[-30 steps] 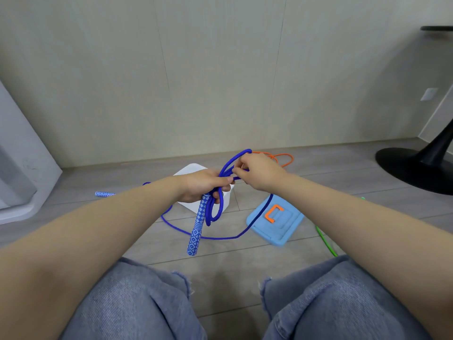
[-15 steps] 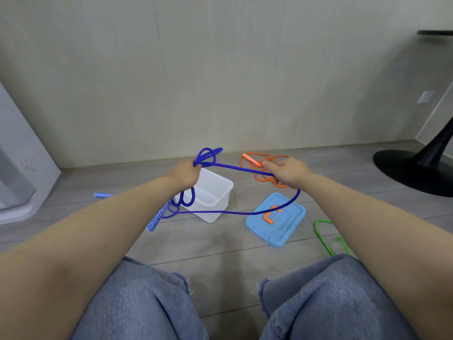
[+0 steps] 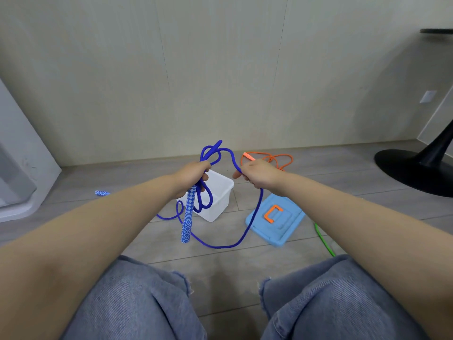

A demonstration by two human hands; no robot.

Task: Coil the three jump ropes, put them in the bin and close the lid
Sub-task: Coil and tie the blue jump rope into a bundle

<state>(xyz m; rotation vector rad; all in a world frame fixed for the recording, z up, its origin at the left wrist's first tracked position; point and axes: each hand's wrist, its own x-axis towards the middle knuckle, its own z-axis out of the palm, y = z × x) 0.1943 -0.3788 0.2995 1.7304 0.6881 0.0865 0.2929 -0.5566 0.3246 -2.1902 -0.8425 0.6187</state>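
My left hand (image 3: 190, 174) grips several loops of the blue jump rope (image 3: 247, 227), and one patterned blue handle (image 3: 187, 214) hangs down from it. My right hand (image 3: 257, 175) pinches the same rope a little to the right; the slack droops to the floor. The other blue handle (image 3: 101, 193) lies far left on the floor. The white bin (image 3: 220, 192) stands open behind my left hand. Its light blue lid (image 3: 289, 227) with an orange latch lies flat to the right. An orange rope (image 3: 277, 159) lies behind my right hand. A green rope (image 3: 323, 241) shows at right.
A black pedestal base (image 3: 414, 173) stands at the far right by the wall. A white appliance corner (image 3: 19, 192) sits at the left. My knees in jeans (image 3: 147, 303) fill the bottom of the view.
My hands have come closer together again. The right hand moved left with the rope, and the blue handle now hangs straight down from my left hand.
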